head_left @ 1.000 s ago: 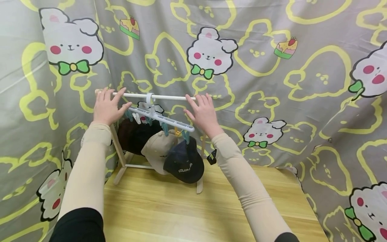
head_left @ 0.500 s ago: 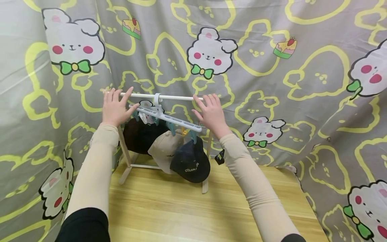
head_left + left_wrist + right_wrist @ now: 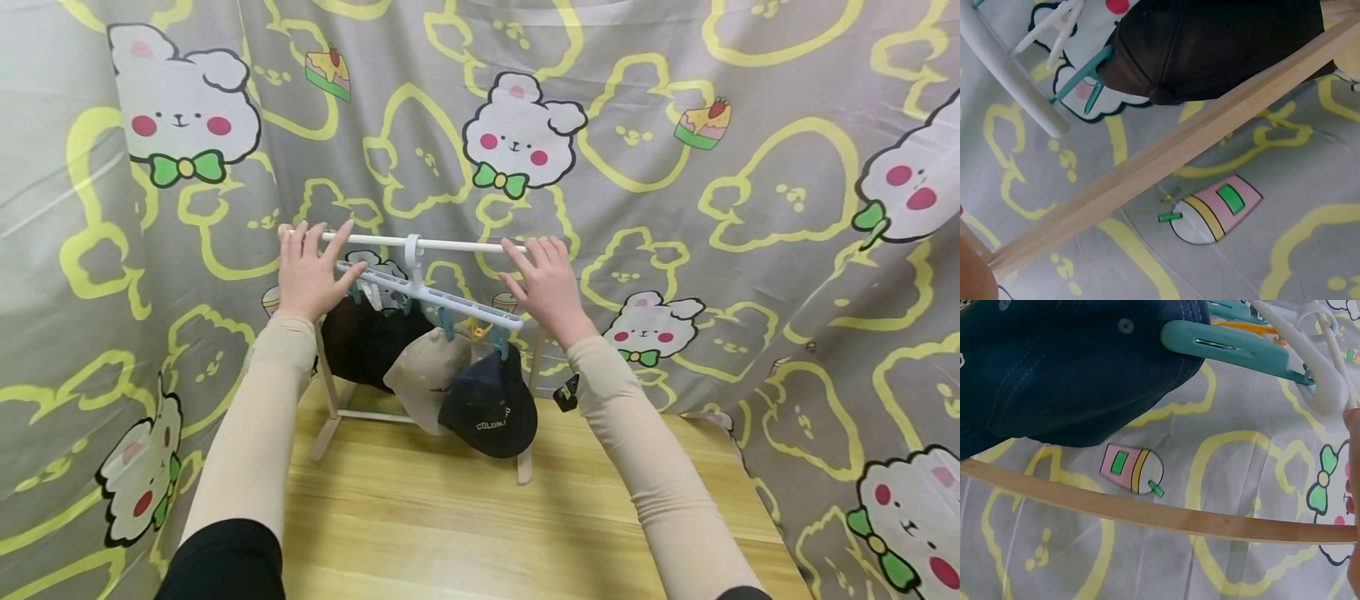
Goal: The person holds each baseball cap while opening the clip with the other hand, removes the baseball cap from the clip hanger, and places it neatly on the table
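Note:
In the head view, both hands hold the ends of a small clothes rack's white top rod [image 3: 465,246]. My left hand [image 3: 307,275] is at the left end, its thumb spread toward the hanger. My right hand [image 3: 551,287] is at the other end, fingers over the rod. A pale blue clip hanger [image 3: 431,296] hooks over the rod between them. From it hang a dark brown-black cap [image 3: 1216,47], a beige cap [image 3: 423,375] and a dark navy cap [image 3: 491,408] with white lettering. A teal clip [image 3: 1229,347] grips the navy cap. The wrist views show only slivers of the hands.
The rack's wooden side post [image 3: 1172,140] and foot [image 3: 326,437] stand on a wood-grain table [image 3: 465,533]. A patterned grey curtain [image 3: 645,200] encloses the back and sides. A small black object [image 3: 567,393] shows beside my right forearm.
Both hands and the rack, with its hanger and caps, have shifted right across the table. The hands keep their places at the rod's ends.

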{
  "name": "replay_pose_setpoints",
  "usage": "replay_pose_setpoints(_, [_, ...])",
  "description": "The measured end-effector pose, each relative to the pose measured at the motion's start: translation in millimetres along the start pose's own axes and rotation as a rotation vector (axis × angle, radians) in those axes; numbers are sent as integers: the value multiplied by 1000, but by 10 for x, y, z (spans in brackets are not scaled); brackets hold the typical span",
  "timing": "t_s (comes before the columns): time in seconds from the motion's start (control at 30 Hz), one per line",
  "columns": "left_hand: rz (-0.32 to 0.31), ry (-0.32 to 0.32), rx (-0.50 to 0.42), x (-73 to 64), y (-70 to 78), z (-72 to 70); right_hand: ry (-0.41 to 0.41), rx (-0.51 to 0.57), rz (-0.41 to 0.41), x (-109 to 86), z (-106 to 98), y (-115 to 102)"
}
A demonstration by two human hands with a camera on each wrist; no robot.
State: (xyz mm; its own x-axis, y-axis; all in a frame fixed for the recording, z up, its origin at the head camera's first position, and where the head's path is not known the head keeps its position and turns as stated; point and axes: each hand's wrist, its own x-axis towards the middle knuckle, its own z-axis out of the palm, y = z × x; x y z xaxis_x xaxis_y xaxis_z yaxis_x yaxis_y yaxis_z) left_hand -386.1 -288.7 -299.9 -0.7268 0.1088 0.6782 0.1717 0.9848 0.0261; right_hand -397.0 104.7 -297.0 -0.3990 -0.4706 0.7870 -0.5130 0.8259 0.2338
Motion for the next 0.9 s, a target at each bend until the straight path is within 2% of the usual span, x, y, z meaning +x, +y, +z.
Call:
replay_pose_setpoints(0.33, [29, 61, -11, 29, 214, 101, 61, 53, 1, -127, -33, 214])
replay_pose_setpoints(0.5, [65, 132, -9, 26, 323, 142, 66, 50, -3, -193, -61, 316])
replay_pose_setpoints(0.73, [93, 171, -16, 8, 449, 186, 38, 59, 13, -285, -113, 446])
replay_pose_setpoints(0.9, [126, 207, 1, 3, 515, 229, 77, 65, 9, -344, -152, 540])
